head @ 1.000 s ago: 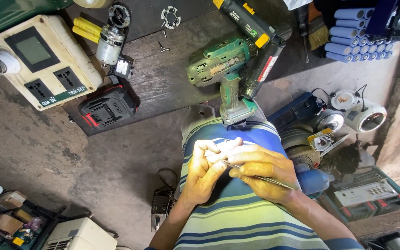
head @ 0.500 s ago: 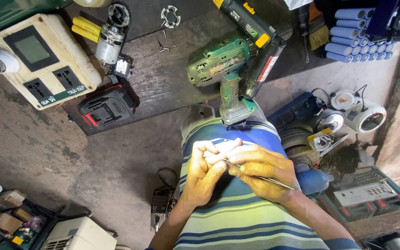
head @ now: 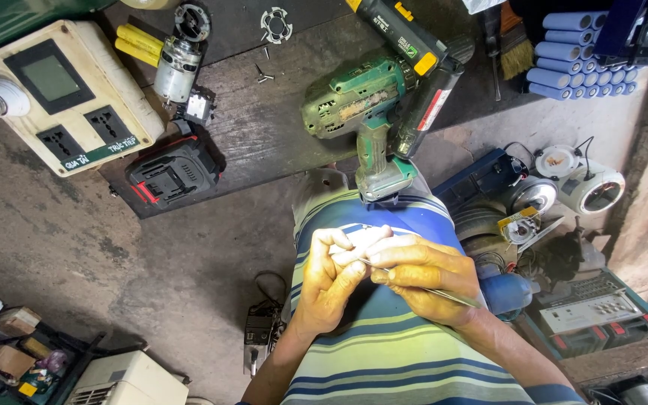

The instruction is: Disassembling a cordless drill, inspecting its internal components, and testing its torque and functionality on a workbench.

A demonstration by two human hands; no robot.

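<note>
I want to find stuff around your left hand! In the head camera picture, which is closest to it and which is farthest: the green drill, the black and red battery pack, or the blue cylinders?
From the left hand:
1. Green drill, just above, its handle end near the knee.
2. Black and red battery pack, up and left on the dark board.
3. Blue cylinders, far top right corner.

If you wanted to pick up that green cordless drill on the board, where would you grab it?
Probably by the handle of the green cordless drill, coming from the near side. It lies flat with the handle pointing toward the person, bare and free, while black tools crowd its body on the right.
</note>
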